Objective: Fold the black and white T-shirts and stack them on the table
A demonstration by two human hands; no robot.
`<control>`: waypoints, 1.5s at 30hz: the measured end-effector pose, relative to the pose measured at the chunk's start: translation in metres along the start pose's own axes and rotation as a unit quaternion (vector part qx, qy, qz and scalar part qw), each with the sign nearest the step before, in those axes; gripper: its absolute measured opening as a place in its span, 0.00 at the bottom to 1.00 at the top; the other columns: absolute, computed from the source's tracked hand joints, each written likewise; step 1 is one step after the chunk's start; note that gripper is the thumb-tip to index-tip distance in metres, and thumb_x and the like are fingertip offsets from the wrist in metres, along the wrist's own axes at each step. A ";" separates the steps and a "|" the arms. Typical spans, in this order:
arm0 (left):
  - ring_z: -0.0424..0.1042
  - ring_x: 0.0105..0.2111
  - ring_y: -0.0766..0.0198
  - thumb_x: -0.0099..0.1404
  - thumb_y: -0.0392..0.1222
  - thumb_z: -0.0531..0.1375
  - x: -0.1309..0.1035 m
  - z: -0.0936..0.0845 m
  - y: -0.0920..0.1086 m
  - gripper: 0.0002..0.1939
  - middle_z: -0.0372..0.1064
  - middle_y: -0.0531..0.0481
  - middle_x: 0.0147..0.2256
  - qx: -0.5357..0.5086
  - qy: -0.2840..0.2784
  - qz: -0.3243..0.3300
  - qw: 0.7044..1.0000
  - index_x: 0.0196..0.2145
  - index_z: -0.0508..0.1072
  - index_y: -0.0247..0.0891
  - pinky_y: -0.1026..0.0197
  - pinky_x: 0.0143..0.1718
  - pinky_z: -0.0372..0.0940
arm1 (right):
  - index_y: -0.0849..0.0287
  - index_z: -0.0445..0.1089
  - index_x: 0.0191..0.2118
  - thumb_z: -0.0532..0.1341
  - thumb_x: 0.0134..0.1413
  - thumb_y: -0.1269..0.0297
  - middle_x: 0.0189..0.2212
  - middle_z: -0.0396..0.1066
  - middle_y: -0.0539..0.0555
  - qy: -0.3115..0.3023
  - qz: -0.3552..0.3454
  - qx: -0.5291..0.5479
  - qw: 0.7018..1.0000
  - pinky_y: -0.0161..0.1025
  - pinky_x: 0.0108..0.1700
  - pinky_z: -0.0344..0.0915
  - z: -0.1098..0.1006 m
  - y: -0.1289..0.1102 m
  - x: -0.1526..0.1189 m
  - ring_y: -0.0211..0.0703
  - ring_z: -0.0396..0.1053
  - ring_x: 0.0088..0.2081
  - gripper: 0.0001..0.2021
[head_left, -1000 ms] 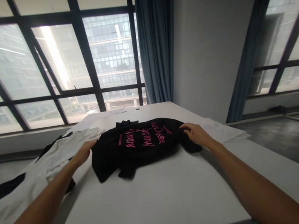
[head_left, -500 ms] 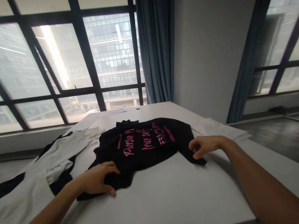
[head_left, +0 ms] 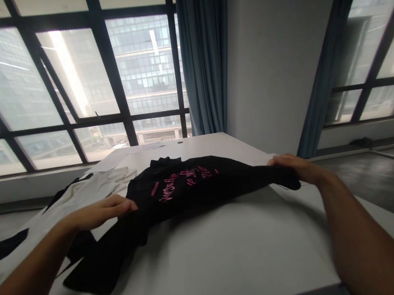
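Note:
A black shirt [head_left: 203,186] with pink lettering is stretched between both hands, its near edge raised off the white table [head_left: 216,260]. My left hand [head_left: 114,206] is closed on the shirt's left part, and a black sleeve hangs down below it toward the near left. On the right, my right hand [head_left: 294,166] grips the other end, with a bit of dark cloth hanging beneath the fingers. Part of the lettering is folded out of sight.
White and black garments [head_left: 94,187] lie in a pile along the table's left side. White cloth or paper [head_left: 283,191] lies near the right edge. Windows and a blue curtain [head_left: 204,55] stand behind the table.
Both hands have closed on the black shirt and lifted its near edge. My right hand moved right and up, my left hand slightly left and up. The shirt was flat before.

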State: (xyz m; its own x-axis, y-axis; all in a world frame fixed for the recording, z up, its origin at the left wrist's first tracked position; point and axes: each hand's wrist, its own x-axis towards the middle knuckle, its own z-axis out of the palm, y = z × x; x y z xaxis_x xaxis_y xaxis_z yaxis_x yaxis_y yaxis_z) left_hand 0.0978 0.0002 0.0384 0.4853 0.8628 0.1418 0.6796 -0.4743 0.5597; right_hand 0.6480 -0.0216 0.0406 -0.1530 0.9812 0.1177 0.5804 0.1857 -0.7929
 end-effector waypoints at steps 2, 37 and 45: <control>0.73 0.28 0.56 0.61 0.71 0.45 0.008 0.000 0.007 0.35 0.76 0.46 0.27 -0.043 -0.091 -0.003 0.995 0.32 0.80 0.42 0.56 0.33 0.69 | 0.62 0.75 0.29 0.50 0.50 0.32 0.22 0.71 0.58 0.002 0.045 -0.054 0.998 0.42 0.33 0.64 -0.004 0.005 -0.001 0.46 0.68 0.26 0.34; 0.68 0.54 0.53 0.68 0.52 0.42 0.225 0.039 -0.108 0.28 0.71 0.42 0.54 0.252 -0.009 -0.036 0.967 0.52 0.72 0.36 0.54 0.56 0.59 | 0.58 0.78 0.46 0.53 0.62 0.57 0.45 0.77 0.59 0.000 0.136 -0.400 0.906 0.37 0.45 0.64 0.024 0.069 0.233 0.48 0.72 0.46 0.18; 0.43 0.68 0.44 0.61 0.70 0.47 0.288 0.058 -0.180 0.45 0.42 0.42 0.69 0.232 -0.077 -0.101 0.964 0.68 0.52 0.40 0.39 0.63 0.46 | 0.59 0.74 0.52 0.68 0.47 0.63 0.45 0.77 0.56 -0.110 0.152 -0.366 0.911 0.35 0.45 0.66 0.038 0.091 0.287 0.46 0.73 0.45 0.23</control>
State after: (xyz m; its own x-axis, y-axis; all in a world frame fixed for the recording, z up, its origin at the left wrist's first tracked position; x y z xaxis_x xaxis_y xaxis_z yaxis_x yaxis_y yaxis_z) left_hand 0.1469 0.3245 -0.0689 0.3686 0.9267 -0.0739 0.9246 -0.3572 0.1323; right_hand 0.6264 0.2750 -0.0201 -0.0064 0.9738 -0.2274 0.9887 -0.0279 -0.1470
